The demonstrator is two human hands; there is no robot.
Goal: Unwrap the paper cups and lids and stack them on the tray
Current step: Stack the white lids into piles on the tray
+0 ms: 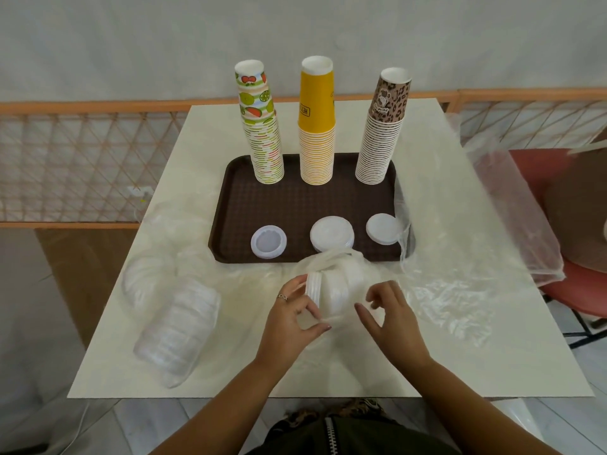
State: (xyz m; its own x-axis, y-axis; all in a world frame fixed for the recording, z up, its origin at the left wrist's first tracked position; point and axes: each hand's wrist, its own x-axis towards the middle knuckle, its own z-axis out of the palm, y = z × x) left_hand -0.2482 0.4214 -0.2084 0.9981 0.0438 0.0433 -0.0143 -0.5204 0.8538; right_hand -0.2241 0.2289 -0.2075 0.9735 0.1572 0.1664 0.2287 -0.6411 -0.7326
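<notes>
A brown tray [295, 205] carries three upside-down cup stacks: fruit-print [262, 133], yellow [317, 126] and leopard-print [382, 129]. Three low piles of white lids sit along its near edge: left [268, 242], middle [331, 234], right [384, 228]. In front of the tray a sleeve of white lids [338, 284] lies on its side, half out of its clear wrap. My left hand [292, 320] grips the exposed end of these lids. My right hand [387, 313] pinches the clear wrap beside them.
A wrapped sleeve of lids [179, 333] lies at the table's left front, another [147, 274] behind it. Crumpled clear plastic [453, 290] covers the right side and hangs off the table edge. A red chair [565, 277] stands at the right, a lattice railing [82, 165] behind.
</notes>
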